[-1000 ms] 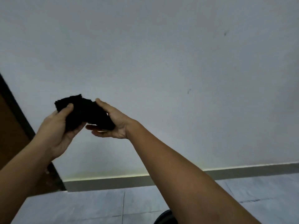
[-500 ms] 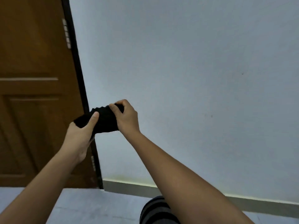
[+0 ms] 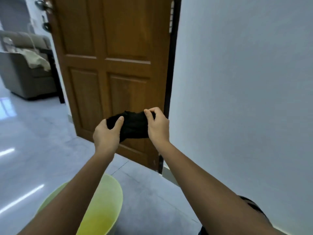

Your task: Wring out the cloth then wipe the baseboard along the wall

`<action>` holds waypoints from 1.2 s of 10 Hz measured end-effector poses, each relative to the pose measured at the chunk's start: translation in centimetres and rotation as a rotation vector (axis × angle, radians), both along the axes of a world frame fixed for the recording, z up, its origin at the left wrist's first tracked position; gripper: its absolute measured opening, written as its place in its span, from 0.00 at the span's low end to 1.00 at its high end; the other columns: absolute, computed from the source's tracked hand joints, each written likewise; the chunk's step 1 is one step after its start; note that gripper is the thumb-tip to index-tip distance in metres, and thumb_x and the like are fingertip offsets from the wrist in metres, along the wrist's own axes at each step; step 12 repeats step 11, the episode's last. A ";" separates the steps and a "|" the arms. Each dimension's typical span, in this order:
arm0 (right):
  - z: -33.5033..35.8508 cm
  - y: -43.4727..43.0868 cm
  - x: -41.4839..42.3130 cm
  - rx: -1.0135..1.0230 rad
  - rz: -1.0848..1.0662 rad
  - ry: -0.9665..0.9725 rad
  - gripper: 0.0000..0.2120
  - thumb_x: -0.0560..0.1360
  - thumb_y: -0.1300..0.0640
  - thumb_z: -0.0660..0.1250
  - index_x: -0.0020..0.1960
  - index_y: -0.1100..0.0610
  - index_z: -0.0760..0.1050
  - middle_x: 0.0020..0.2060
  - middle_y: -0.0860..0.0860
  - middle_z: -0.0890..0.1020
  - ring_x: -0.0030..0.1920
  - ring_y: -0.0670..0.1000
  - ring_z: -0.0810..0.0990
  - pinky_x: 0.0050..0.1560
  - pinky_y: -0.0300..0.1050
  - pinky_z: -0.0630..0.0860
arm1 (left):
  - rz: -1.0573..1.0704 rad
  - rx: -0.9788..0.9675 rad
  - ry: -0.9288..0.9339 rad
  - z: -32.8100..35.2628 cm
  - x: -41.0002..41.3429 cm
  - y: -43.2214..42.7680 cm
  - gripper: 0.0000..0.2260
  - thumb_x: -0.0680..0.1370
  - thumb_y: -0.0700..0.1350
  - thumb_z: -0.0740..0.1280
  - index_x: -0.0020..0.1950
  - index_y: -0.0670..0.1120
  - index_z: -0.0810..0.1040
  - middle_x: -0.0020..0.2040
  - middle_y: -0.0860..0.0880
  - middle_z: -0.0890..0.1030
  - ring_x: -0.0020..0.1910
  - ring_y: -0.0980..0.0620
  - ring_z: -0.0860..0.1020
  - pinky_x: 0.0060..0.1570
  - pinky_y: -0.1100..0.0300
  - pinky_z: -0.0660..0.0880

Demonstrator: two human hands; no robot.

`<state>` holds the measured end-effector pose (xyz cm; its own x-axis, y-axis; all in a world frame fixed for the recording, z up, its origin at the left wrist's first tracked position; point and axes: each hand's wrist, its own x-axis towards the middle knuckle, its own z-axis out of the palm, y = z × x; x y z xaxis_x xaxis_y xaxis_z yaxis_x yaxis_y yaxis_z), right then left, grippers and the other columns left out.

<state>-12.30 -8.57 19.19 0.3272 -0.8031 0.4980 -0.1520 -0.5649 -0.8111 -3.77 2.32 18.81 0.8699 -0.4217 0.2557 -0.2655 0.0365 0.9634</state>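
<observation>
A black cloth (image 3: 133, 126) hangs bunched between both hands, held out in front of a brown wooden door. My left hand (image 3: 107, 134) grips its left end, thumb on top. My right hand (image 3: 157, 126) pinches its right end from above. Only a short stretch of the grey baseboard (image 3: 169, 175) shows, low on the white wall just right of the door frame; my right forearm hides the rest of it.
A yellow-green bucket (image 3: 108, 200) stands on the grey tiled floor (image 3: 42, 150) under my left forearm. The wooden door (image 3: 110, 68) stands open against the white wall (image 3: 245, 82). A grey sofa (image 3: 25, 70) sits in the room at the far left.
The view has swung left, away from the bare wall: the door, the sofa room and the bucket have come into sight. Both hands keep hold of the cloth, now slightly more spread.
</observation>
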 end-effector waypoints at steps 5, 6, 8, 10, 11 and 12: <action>-16.6 0.2 5.6 0.279 0.054 0.339 0.13 0.80 0.49 0.59 0.51 0.56 0.76 0.44 0.50 0.80 0.45 0.48 0.76 0.42 0.42 0.72 | 0.183 0.434 0.132 -16.4 5.4 0.7 0.20 0.79 0.56 0.60 0.40 0.39 0.74 0.34 0.44 0.75 0.38 0.43 0.75 0.35 0.54 0.68; -19.7 -0.2 5.9 0.336 0.084 0.407 0.13 0.80 0.50 0.59 0.52 0.58 0.76 0.47 0.52 0.81 0.45 0.49 0.76 0.44 0.42 0.73 | 0.184 0.517 0.154 -19.9 5.7 0.6 0.21 0.80 0.55 0.59 0.40 0.38 0.76 0.33 0.44 0.76 0.38 0.42 0.76 0.34 0.55 0.68; -25.0 -0.1 5.8 0.463 0.135 0.570 0.14 0.80 0.52 0.58 0.53 0.62 0.76 0.49 0.56 0.81 0.45 0.49 0.74 0.46 0.42 0.70 | 0.185 0.665 0.242 -25.6 5.6 0.6 0.21 0.81 0.53 0.56 0.37 0.39 0.74 0.30 0.45 0.74 0.35 0.42 0.74 0.29 0.56 0.62; -26.9 0.8 5.6 0.606 0.247 0.649 0.14 0.80 0.50 0.58 0.52 0.61 0.75 0.46 0.53 0.77 0.45 0.51 0.74 0.43 0.43 0.68 | 0.087 0.773 0.337 -28.1 4.0 0.1 0.21 0.81 0.55 0.54 0.37 0.40 0.70 0.33 0.43 0.75 0.36 0.42 0.73 0.33 0.54 0.65; -26.9 0.0 6.0 0.671 0.301 0.727 0.14 0.80 0.51 0.57 0.59 0.57 0.73 0.54 0.56 0.79 0.51 0.55 0.77 0.49 0.47 0.73 | 0.281 0.636 0.126 -27.6 4.0 0.2 0.13 0.79 0.48 0.62 0.57 0.40 0.73 0.53 0.38 0.77 0.50 0.38 0.76 0.46 0.51 0.71; -26.9 0.0 6.0 0.671 0.301 0.727 0.14 0.80 0.51 0.57 0.59 0.57 0.73 0.54 0.56 0.79 0.51 0.55 0.77 0.49 0.47 0.73 | 0.281 0.636 0.126 -27.6 4.0 0.2 0.13 0.79 0.48 0.62 0.57 0.40 0.73 0.53 0.38 0.77 0.50 0.38 0.76 0.46 0.51 0.71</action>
